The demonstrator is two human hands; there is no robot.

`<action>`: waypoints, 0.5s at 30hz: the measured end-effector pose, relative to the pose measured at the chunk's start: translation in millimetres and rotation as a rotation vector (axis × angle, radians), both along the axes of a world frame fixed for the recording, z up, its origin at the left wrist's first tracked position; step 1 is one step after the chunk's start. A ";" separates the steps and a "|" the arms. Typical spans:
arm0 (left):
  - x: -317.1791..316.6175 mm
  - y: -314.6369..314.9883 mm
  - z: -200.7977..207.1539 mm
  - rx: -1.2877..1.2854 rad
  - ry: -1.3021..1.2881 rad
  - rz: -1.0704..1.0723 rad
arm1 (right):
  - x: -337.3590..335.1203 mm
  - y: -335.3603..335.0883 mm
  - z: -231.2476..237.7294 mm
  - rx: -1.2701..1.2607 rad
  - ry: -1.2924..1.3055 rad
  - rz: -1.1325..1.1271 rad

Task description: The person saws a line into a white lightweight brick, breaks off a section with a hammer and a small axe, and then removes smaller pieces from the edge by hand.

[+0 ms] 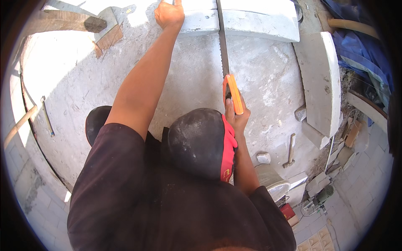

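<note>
Head view shows two hands which are apart from each other. The right hand [239,119] is closed around the orange handle [236,98] of a saw [225,60], and the toothed blade points away from the body. This blade lies across a long pale block [259,26] near the upper edge; how deep it enters, I cannot tell. The left hand [169,16] is at the left end of the same block, but it is partly cut by the picture edge, so I cannot tell if it grips. On the right, a second pale block [320,83] lies near a blue sheet [362,54]. Nearer to the person, a hammer [291,148] rests on the dusty floor [268,83], close to a small whitish lump [263,157].
</note>
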State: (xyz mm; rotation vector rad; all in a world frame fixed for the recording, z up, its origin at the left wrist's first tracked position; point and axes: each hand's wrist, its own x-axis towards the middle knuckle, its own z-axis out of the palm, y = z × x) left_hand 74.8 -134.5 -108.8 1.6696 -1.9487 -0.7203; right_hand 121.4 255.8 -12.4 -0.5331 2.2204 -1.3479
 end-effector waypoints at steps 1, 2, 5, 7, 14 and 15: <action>-4.4 -3.4 12.3 -0.027 0.019 0.014 | 19.4 23.7 -14.0 -0.025 0.088 0.020; -11.1 1.0 19.8 -0.033 0.089 0.042 | 36.7 48.7 -24.3 -0.038 0.188 0.029; -14.6 7.1 19.3 -0.069 0.122 0.062 | 28.9 46.5 -37.5 -0.123 0.270 0.039; 1.8 8.4 18.1 -0.094 0.073 0.047 | 4.3 -23.2 9.9 -0.058 -0.002 0.004; -1.2 -7.9 6.4 -0.102 0.097 0.051 | 14.6 16.1 -13.8 -0.102 -0.008 0.025; 0.3 -8.4 -2.1 -0.166 0.069 0.036 | 28.8 32.6 -10.9 -0.188 0.031 0.043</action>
